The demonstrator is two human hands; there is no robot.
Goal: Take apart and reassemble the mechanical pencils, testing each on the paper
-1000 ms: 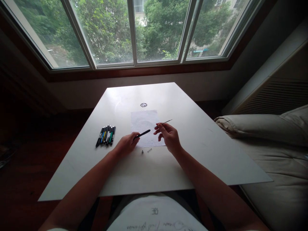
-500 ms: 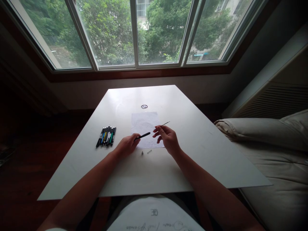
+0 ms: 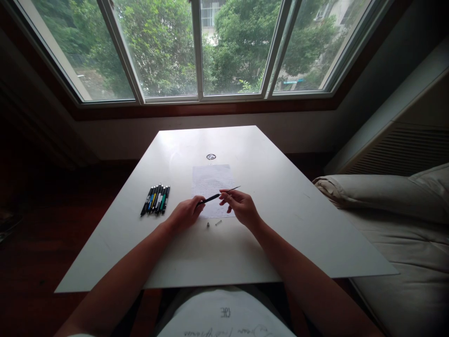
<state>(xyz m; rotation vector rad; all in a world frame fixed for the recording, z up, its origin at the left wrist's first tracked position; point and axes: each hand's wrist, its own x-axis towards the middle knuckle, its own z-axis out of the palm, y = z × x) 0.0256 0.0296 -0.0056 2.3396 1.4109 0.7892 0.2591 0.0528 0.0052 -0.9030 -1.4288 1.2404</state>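
My left hand (image 3: 185, 213) is closed around a black pen barrel (image 3: 209, 199) that points up and to the right. My right hand (image 3: 240, 207) pinches a thin dark refill (image 3: 232, 189), whose near end meets the barrel's open tip. Both hands hover over the lower edge of a sheet of lined paper (image 3: 212, 182) on the white table (image 3: 287, 206). Two small pen parts (image 3: 213, 223) lie on the table just below the hands.
A row of several pens (image 3: 156, 199) lies to the left of the paper. A small round dark mark (image 3: 210, 157) sits beyond the sheet. A pale cushion or sofa (image 3: 393, 201) borders the table's right side. Windows run along the far wall.
My right hand has moved left toward the left hand, bringing the refill's end from apart up to the tip of the barrel.
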